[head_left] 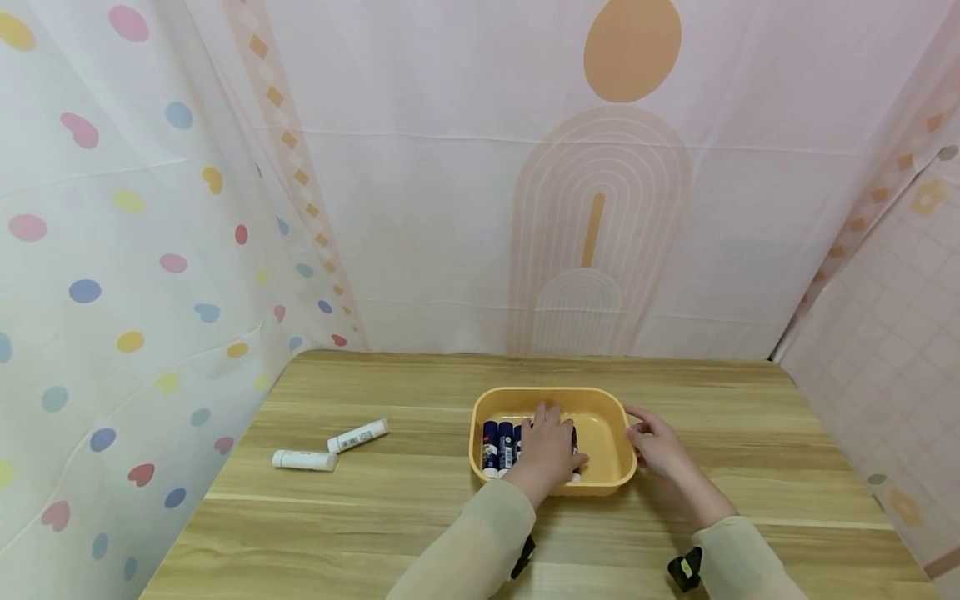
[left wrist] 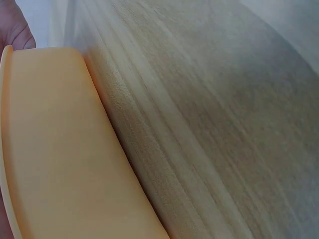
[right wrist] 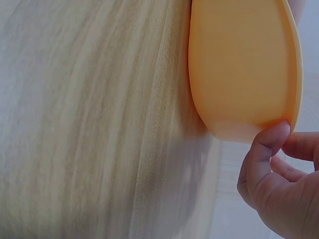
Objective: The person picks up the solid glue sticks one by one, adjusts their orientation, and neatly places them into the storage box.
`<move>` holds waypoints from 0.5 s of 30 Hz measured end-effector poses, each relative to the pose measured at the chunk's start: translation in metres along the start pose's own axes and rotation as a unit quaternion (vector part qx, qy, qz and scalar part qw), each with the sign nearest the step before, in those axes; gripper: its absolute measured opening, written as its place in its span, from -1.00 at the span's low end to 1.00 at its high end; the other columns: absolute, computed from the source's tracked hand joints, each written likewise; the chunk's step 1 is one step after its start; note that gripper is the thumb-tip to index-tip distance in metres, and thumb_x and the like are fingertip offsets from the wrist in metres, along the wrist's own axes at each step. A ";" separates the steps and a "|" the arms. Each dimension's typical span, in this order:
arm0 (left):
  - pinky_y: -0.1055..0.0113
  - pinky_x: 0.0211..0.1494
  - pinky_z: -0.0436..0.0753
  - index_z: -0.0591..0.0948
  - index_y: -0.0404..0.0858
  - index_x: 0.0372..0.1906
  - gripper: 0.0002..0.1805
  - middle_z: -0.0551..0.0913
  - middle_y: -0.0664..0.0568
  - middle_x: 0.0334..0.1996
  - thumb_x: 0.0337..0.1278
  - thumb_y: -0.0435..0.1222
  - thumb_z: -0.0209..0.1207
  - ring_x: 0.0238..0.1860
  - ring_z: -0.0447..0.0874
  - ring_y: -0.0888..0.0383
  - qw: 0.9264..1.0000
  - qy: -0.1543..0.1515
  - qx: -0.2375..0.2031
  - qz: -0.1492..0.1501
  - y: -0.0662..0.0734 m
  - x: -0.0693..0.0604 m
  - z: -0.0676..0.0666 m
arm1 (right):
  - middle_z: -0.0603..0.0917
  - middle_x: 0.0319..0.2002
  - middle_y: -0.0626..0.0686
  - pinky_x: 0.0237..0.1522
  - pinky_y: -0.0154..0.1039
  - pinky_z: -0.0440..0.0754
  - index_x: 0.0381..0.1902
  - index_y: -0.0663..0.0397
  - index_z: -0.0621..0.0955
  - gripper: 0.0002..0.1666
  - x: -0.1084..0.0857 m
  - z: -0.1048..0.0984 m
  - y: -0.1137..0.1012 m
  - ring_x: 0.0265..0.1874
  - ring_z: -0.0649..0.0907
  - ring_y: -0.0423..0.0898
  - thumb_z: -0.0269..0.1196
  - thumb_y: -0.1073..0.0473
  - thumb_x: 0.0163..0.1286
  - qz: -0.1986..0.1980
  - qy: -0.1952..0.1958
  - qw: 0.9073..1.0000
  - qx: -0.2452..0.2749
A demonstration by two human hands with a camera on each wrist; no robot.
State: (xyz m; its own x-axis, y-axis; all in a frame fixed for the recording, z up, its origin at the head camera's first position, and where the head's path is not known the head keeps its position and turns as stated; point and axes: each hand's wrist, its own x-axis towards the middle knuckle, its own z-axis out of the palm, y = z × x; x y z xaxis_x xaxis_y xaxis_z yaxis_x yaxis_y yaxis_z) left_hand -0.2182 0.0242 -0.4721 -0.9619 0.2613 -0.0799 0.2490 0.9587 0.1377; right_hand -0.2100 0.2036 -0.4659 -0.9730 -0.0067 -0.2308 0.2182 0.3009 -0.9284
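Observation:
A yellow plastic basin (head_left: 600, 402) sits on the table with a row of dark blue tubes (head_left: 506, 446), which look like glue sticks with white ends, lying in its left part. My left hand (head_left: 546, 454) reaches into the basin from the front, fingers extended over the tubes and hiding several of them; whether it grips one is hidden. At the basin's right end, my right hand (head_left: 660, 446) pinches the rim. The right wrist view shows its thumb (right wrist: 274, 137) against the outer wall. Mostly basin wall (left wrist: 65, 144) fills the left wrist view.
Two white tubes lie on the wooden table (head_left: 360, 533) to the left, one nearly level (head_left: 303, 460) and one slanted (head_left: 358, 436), close together. Patterned curtains (head_left: 420, 233) hang behind the table and along both sides.

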 end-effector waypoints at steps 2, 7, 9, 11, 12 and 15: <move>-0.07 0.39 0.23 0.43 -0.05 0.31 -0.29 0.21 0.02 0.41 0.10 0.21 0.12 0.47 0.02 -0.02 1.000 -0.003 -0.001 0.000 -0.001 0.000 0.000 | 0.41 -0.19 0.20 -0.48 -0.32 0.53 0.36 0.20 0.27 -0.47 0.000 0.000 0.000 -0.45 0.49 -0.12 -0.07 0.36 0.45 -0.001 -0.001 1.000 0.000; -0.06 0.37 0.26 0.39 -0.01 0.33 -0.31 0.24 0.02 0.40 0.13 0.19 0.10 0.45 0.07 -0.02 1.000 0.001 -0.004 0.008 -0.002 -0.001 -0.001 | 0.42 -0.18 0.21 -0.48 -0.31 0.53 0.36 0.20 0.28 -0.48 0.000 0.000 0.000 -0.45 0.50 -0.12 -0.07 0.36 0.45 -0.002 0.000 1.000 -0.002; -0.06 0.36 0.27 0.38 0.00 0.34 -0.32 0.26 0.01 0.39 0.15 0.17 0.10 0.44 0.09 -0.02 1.000 0.006 -0.012 0.014 -0.003 -0.002 -0.002 | 0.41 -0.18 0.21 -0.48 -0.30 0.53 0.36 0.20 0.28 -0.48 -0.001 0.000 0.000 -0.45 0.49 -0.12 -0.07 0.36 0.45 -0.001 0.000 1.000 -0.003; -0.06 0.35 0.29 0.38 0.00 0.34 -0.34 0.27 0.01 0.37 0.17 0.15 0.10 0.43 0.13 -0.02 0.999 0.015 -0.021 0.023 -0.004 -0.003 -0.003 | 0.40 -0.18 0.21 -0.48 -0.29 0.53 0.36 0.23 0.26 -0.48 -0.002 0.000 -0.001 -0.46 0.48 -0.12 -0.08 0.35 0.46 -0.003 -0.003 1.000 -0.006; -0.05 0.34 0.31 0.38 -0.01 0.34 -0.35 0.29 0.00 0.37 0.17 0.14 0.10 0.41 0.16 -0.02 0.999 0.023 -0.026 0.028 -0.006 -0.004 -0.004 | 0.40 -0.18 0.21 -0.48 -0.28 0.53 0.36 0.23 0.26 -0.48 -0.002 0.000 -0.002 -0.46 0.48 -0.12 -0.08 0.35 0.46 -0.002 -0.003 1.000 -0.005; -0.04 0.32 0.34 0.38 -0.01 0.33 -0.39 0.32 -0.01 0.34 0.22 0.09 0.09 0.37 0.23 0.00 0.997 0.045 -0.049 0.044 -0.012 -0.008 -0.008 | 0.40 -0.18 0.20 -0.48 -0.27 0.53 0.36 0.23 0.25 -0.48 -0.004 0.000 -0.003 -0.46 0.48 -0.12 -0.08 0.34 0.46 -0.002 -0.004 1.000 -0.004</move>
State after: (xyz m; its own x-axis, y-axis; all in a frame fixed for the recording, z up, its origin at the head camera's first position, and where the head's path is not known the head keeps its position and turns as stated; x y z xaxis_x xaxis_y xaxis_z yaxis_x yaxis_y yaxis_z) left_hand -0.2144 0.0101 -0.4657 -0.9443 0.3281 0.0247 0.3243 0.9158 0.2369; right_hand -0.2071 0.2027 -0.4620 -0.9733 -0.0163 -0.2290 0.2129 0.3089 -0.9269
